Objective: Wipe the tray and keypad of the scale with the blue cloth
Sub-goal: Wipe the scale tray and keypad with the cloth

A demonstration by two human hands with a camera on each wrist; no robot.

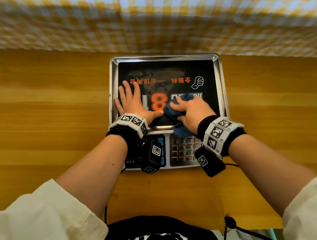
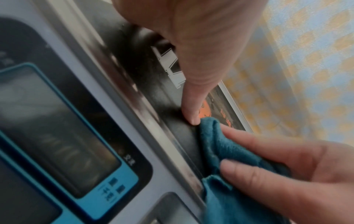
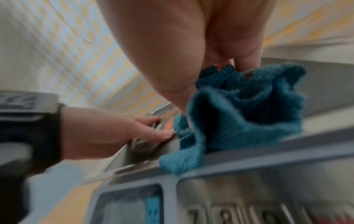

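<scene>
I am leaning over a wooden bench (image 1: 40, 113) with a scale (image 1: 147, 159) set in the middle of it. On the left, my left hand (image 1: 133, 101) is lying flat, fingers spread and released, pressing on the left part of the steel tray (image 1: 220, 82) to steady it. To its right, my right hand (image 1: 192, 110) is clutching the bunched blue cloth (image 1: 172, 109), fingers curled over it, and pushing it against the tray's black printed surface near the front rim. A loose corner of the cloth is trailing over that rim. Just below it, the keypad (image 1: 182, 150) is sitting partly under my right wrist, seemingly not yet wiped. The cloth looks soft, light and floppy, so I judge it best gripped as a wad from above. The tray looks stiff, smooth and likely slippery.
</scene>
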